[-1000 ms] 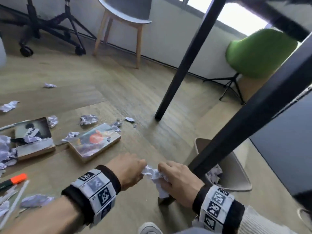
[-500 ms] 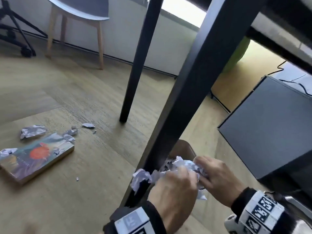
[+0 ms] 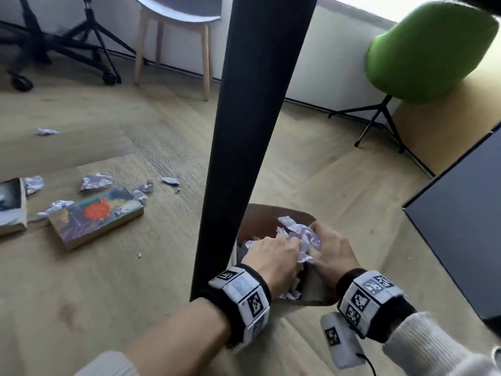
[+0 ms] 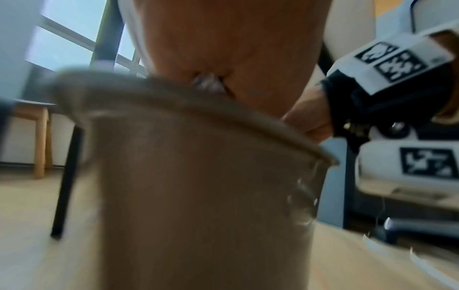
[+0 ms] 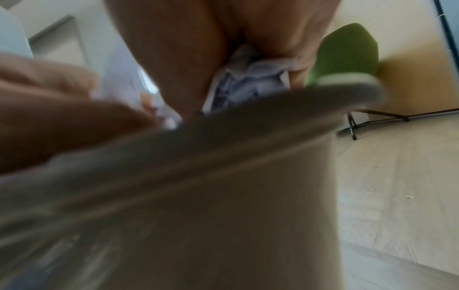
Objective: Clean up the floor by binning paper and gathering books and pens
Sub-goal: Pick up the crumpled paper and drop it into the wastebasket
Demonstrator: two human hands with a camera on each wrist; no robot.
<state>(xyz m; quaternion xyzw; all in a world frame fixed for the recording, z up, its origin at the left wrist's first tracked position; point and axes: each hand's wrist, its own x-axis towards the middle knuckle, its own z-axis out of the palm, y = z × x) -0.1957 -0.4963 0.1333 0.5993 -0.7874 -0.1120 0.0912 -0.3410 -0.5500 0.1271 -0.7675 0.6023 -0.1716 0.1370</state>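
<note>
We hold a wad of crumpled paper [image 3: 298, 237] over the bin [image 3: 273, 211], left hand [image 3: 273, 256] and right hand [image 3: 332, 252] both curled around it. Scraps [image 3: 96, 181], two books [image 3: 95, 215] remain on the floor; no pens are visible.

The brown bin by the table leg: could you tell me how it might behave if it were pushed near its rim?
The brown bin stands tall and narrows toward its base in the left wrist view, so it may tip. It holds only crumpled paper, so it is probably light and might slide on the smooth wooden floor.
</note>
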